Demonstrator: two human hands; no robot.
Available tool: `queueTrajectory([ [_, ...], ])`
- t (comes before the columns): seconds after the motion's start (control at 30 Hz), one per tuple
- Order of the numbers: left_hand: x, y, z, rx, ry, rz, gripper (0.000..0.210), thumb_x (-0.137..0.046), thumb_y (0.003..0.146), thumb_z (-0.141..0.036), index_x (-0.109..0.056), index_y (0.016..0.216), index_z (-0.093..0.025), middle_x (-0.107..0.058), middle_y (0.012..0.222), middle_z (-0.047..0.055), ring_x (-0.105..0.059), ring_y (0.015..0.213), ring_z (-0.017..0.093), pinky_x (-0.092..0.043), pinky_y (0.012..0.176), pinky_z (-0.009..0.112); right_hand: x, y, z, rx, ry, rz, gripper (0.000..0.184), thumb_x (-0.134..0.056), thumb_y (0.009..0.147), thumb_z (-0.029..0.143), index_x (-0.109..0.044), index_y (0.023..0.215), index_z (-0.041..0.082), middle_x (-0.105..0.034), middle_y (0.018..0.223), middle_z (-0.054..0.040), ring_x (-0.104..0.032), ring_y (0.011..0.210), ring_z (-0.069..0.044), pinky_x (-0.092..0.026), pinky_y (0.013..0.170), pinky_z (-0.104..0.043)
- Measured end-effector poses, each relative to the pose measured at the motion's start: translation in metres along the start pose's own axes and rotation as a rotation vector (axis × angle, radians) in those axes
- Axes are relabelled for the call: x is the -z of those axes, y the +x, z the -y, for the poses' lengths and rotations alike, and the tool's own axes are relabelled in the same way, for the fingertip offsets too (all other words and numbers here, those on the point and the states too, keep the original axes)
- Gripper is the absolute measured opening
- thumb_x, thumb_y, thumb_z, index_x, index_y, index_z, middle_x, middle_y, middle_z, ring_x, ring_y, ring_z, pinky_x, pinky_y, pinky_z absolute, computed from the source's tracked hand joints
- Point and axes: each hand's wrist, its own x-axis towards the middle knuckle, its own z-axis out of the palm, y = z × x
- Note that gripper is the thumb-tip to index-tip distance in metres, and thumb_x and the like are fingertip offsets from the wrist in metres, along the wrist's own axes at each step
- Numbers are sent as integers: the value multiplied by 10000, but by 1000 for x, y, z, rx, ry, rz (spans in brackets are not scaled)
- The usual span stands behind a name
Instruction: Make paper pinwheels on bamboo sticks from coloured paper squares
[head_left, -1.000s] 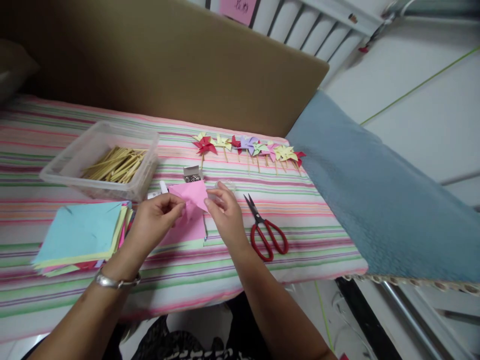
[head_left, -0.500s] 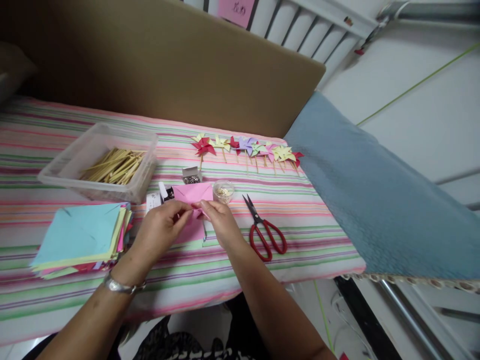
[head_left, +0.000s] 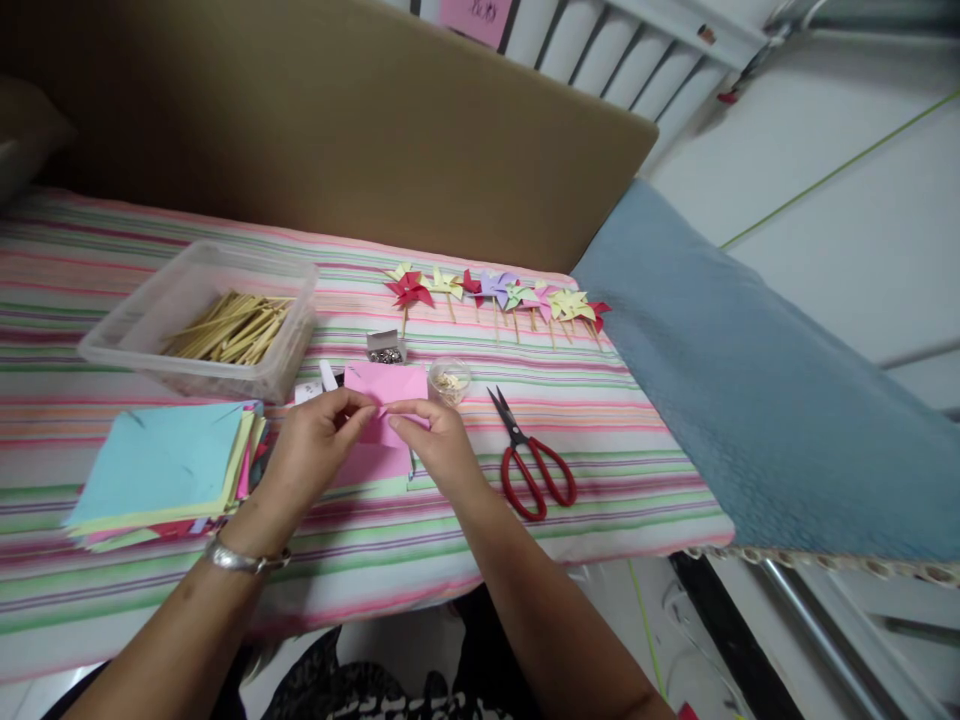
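Observation:
Between my hands is a pink sheet of paper, held up with another pink piece lying below it on the cloth. The fingertips of my left hand pinch the sheet near its middle. From the other side, my right hand grips it with thumb and forefinger. Whether a tiny part is between the fingertips cannot be made out. Just beyond the paper stands a small box of metal pins. A round clear tub of small pale pieces is beside it. Red-handled scissors lie to the right.
A clear plastic bin of wooden sticks stands at the left, behind a stack of coloured paper. Several finished paper pinwheels lie in a row at the back, before a brown board. A striped cloth covers the table.
The pink paper's upper part now stands flatter and more open toward me. My fingers have shifted slightly left and still pinch it near the centre.

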Motion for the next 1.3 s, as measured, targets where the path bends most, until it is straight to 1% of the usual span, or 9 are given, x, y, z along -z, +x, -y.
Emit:
queueTrajectory([
  [0.33, -6, -4, -5, -74, 41, -11, 165, -595, 821, -320, -692, 878, -198, -709, 780, 22, -628, 678, 162, -449, 645, 270, -6, 2, -4, 57, -42, -88, 51, -671, 699, 238, -681, 692, 189, -711, 741, -10, -656, 770, -181, -497, 776, -304],
  [0.43, -5, -7, -13, -12, -69, -194, 190, -628, 797, -351, -671, 909, -203, -672, 776, 8, -582, 636, 141, -432, 615, 260, -3, 1, 0, 54, -46, -126, 63, -661, 711, 242, -670, 679, 189, -699, 727, -7, -648, 764, -178, -494, 775, -303],
  [0.53, -1, -6, -19, 179, -331, -383, 219, -660, 759, -379, -636, 876, -196, -625, 729, -7, -551, 613, 131, -408, 565, 244, 1, 2, 2, 83, -54, -159, 76, -660, 720, 257, -669, 684, 191, -700, 756, -11, -649, 809, -185, -484, 815, -311],
  [0.6, -1, -3, -19, 346, -565, -350, 249, -676, 727, -404, -622, 818, -178, -617, 705, 2, -560, 623, 140, -403, 542, 240, 2, 1, 2, 108, -60, -154, 80, -661, 724, 264, -669, 688, 193, -704, 766, -13, -651, 818, -186, -485, 817, -310],
  [0.67, -3, -1, -18, 500, -772, -228, 291, -698, 685, -431, -619, 762, -161, -623, 691, 16, -581, 652, 155, -426, 563, 248, 1, 1, 1, 133, -68, -133, 78, -659, 729, 262, -667, 691, 195, -708, 764, -12, -654, 803, -183, -492, 796, -303],
  [0.77, -9, 1, -17, 592, -944, -110, 293, -750, 621, -402, -622, 695, -149, -616, 644, 6, -575, 637, 137, -442, 599, 242, -3, 0, -3, 175, -90, -78, 63, -650, 743, 244, -670, 707, 198, -715, 770, -9, -657, 779, -173, -496, 770, -287],
  [0.97, -16, 1, -16, 617, -893, -163, 232, -802, 500, -249, -650, 636, -137, -628, 574, -12, -531, 534, 104, -395, 515, 218, -7, -2, -11, 220, -177, -27, 60, -634, 769, 219, -677, 730, 205, -702, 778, -1, -640, 773, -159, -483, 775, -272],
  [1.1, -15, 0, -14, 597, -833, -149, 240, -793, 530, -272, -697, 701, -133, -677, 617, 14, -592, 591, 142, -452, 592, 261, -6, -2, -10, 268, -244, -90, 54, -652, 757, 209, -674, 708, 206, -658, 765, -4, -614, 774, -156, -471, 781, -274],
  [1.3, -17, -3, -13, 581, -755, -103, 211, -783, 546, -283, -703, 667, -129, -676, 588, 21, -582, 562, 142, -443, 586, 267, -5, -2, -6, 241, -245, -94, 76, -632, 772, 213, -653, 699, 210, -657, 745, 1, -608, 774, -163, -458, 794, -289],
])
